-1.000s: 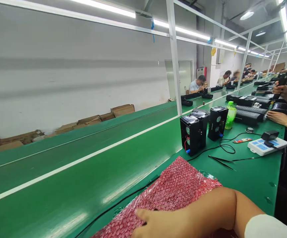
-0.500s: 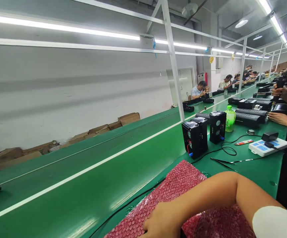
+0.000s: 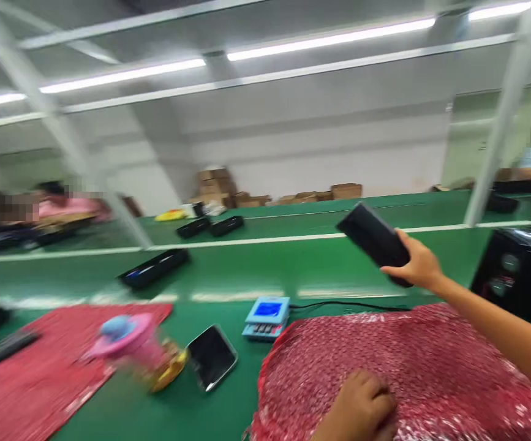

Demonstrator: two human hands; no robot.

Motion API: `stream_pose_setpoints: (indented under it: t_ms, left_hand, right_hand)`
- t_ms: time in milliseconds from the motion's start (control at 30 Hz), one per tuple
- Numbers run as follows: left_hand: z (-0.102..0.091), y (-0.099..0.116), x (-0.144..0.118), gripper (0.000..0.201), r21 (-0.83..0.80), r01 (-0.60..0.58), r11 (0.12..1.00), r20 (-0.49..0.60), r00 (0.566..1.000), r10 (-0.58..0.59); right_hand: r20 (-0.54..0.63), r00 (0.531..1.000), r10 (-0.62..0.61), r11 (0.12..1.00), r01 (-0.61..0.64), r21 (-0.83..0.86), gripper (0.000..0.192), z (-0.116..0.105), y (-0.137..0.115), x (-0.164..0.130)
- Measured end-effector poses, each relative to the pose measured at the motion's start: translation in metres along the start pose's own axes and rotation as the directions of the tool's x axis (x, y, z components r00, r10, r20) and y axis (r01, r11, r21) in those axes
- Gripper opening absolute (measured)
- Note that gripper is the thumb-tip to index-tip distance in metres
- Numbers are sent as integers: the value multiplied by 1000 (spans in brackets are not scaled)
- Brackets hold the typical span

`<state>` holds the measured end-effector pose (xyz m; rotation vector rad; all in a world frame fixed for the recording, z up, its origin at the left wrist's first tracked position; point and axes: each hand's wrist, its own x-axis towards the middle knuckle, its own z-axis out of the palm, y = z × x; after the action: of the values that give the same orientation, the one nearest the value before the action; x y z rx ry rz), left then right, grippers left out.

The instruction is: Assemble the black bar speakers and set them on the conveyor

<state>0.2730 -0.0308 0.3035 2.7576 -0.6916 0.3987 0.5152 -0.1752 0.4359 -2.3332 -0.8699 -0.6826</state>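
My right hand (image 3: 414, 263) reaches in from the right and grips a black, flat, rectangular casing (image 3: 373, 239) by its near end. The casing is tilted and held in the air over the green bench, and its exact kind is blurred. Under my arms lies red bubble wrap (image 3: 334, 349). Low over this wrap is my left hand (image 3: 361, 407), its fingers curled in; what they hold, if anything, is hidden. Just beyond the wrap's left corner sits a small light-blue device (image 3: 267, 315) with a lit blue screen and a black cable.
A phone (image 3: 212, 358) lies left of the device, beside a pink cup (image 3: 136, 343) with a blue top. Another red sheet (image 3: 63, 355) spreads farther left. Black trays (image 3: 155, 269) rest along the belt (image 3: 247, 263). Black units (image 3: 517, 275) stand at right. People sit across the line.
The view has swung left, bringing the blue device, phone and cup into sight. My right hand now holds the black casing up in the air; earlier one arm lay across the bubble wrap.
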Motion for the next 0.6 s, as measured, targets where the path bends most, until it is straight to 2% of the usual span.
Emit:
stream_pose_setpoints:
  t_ms: [33,167,267,333,400,467,533,600]
  left_hand:
    - [5,-9,2,23,-38,31,999,-29,999,-32]
    - [16,-33,1,26,-101,194,976,-92,975,-203]
    - [27,-42,-1,31,-72,211,975,-52,975,-215]
    - [39,-50,-1,31,-43,183,982,-23,983,-184]
    - [50,-59,0,27,-33,177,984,6,984,-177]
    - [58,-66,0,25,-38,204,978,30,979,-203]
    - [58,-68,-2,26,-51,225,973,41,974,-223]
    - [53,-65,-4,30,-74,224,972,40,974,-221]
  right_hand:
    - [2,1000,15,1000,-15,-18,100,7,12,10]
    - [60,974,217,963,-203,-180,93,32,63,49]
    - [40,936,350,907,-328,-264,82,55,91,66]
    - [-15,911,412,858,-393,-329,75,76,100,65]
    - [-71,921,384,847,-382,-369,70,100,99,53]
    - [-77,959,273,883,-282,-375,57,122,92,34]
    - [-60,986,154,920,-165,-356,42,138,84,15]
    - [-44,996,76,939,-87,-333,41,144,78,2]
